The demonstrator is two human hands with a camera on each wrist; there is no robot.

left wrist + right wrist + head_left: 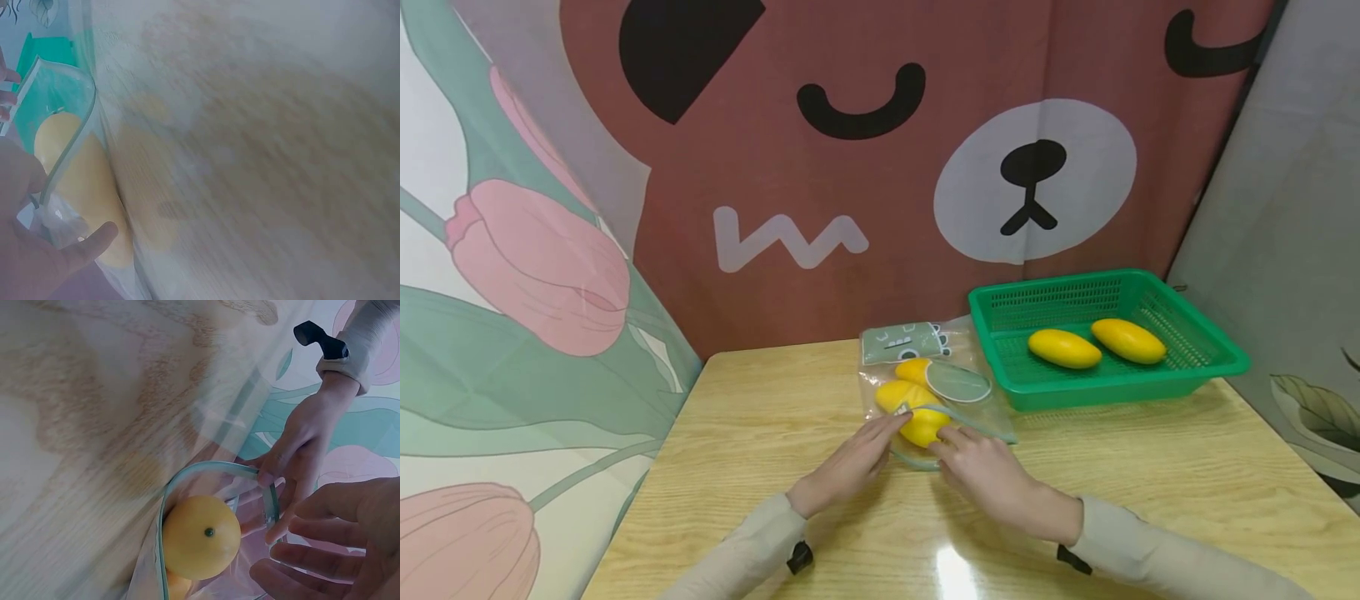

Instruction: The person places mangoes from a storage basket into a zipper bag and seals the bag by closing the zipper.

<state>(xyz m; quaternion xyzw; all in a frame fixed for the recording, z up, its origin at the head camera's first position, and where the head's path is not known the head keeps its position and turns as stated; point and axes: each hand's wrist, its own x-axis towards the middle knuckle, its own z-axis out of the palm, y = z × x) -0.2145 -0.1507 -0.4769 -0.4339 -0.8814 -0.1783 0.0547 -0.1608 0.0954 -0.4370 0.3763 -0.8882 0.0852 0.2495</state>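
- The step in hand looks like bagging mangoes: the clear bag [958, 382] lies on the table [760, 408], its rim [212, 465] held apart in a loop
- Nearest the person, a mango [927, 427] sits just inside the mouth, stem end facing out in the right wrist view; two more yellow shapes show through the film beyond it
- The left hand [853, 458] grips the bag at its rim, a finger over the edge and the thumb stretched along the outer wall
- The right hand [988, 479] holds nothing that can be seen; its fingers are loosely spread beside the mouth, and whether they touch the bag is hard to tell
- The green basket [1097, 392], right of the bag, has two mangoes [1064, 348] lying in it
- The next move probably calls for easing the near mango deeper with flat fingers while the left hand keeps the rim up
- Closing the bag would need both edges lined up and clear of that mango; the film could fold under it if pushed hard
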